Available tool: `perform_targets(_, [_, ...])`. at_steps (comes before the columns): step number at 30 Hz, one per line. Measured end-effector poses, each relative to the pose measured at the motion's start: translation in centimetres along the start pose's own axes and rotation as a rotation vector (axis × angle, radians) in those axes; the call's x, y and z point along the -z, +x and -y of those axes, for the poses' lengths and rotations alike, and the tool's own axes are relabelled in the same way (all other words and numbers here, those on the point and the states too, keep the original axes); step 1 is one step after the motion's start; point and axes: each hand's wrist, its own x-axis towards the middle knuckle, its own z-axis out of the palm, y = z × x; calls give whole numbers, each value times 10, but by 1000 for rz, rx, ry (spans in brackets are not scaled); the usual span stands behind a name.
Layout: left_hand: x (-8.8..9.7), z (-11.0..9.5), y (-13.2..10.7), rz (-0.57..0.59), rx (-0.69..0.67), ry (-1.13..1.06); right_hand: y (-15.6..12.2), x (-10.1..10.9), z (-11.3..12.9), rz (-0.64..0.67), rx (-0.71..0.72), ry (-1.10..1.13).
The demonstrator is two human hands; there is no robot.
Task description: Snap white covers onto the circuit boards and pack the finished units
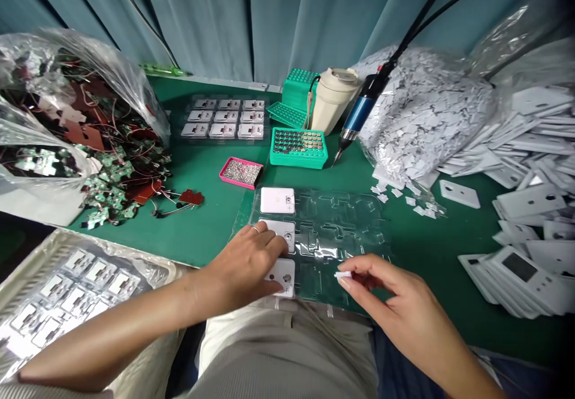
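A clear plastic blister tray point(341, 231) lies on the green table in front of me. Three white square housings sit in its left column: the far one point(277, 200), the middle one point(284, 234) and the near one point(283, 276). My left hand point(245, 264) rests on the two nearer housings, fingers laid over them, a ring on one finger. My right hand point(390, 303) hovers over the tray's near edge and pinches a small white plastic piece point(343, 274) between thumb and forefinger.
A pink dish of screws point(241, 172), a green tray of button cells point(299, 146), a cream cup point(332, 99) and a hanging blue electric screwdriver point(359, 114) stand behind. Bags of circuit boards point(112, 171) lie left, white plastic parts point(530, 207) right, a filled tray point(67, 291) near left.
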Motion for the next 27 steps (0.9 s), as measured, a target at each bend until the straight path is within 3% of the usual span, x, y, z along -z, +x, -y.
perform_targets(5, [6,13,5,52,-2,-246,-4,-10,9,60,-60,136])
perform_targets(9, [10,13,3,89,93,-450,-1,-16,15,132,-66,266])
perform_targets(17, [14,9,8,168,194,-1056,11,-14,23,57,-58,292])
perform_targets(22, [13,6,10,176,172,-1074,17,-16,25,28,-78,381])
perform_targets(27, [18,0,10,181,144,-956,24,-20,30,19,-56,364])
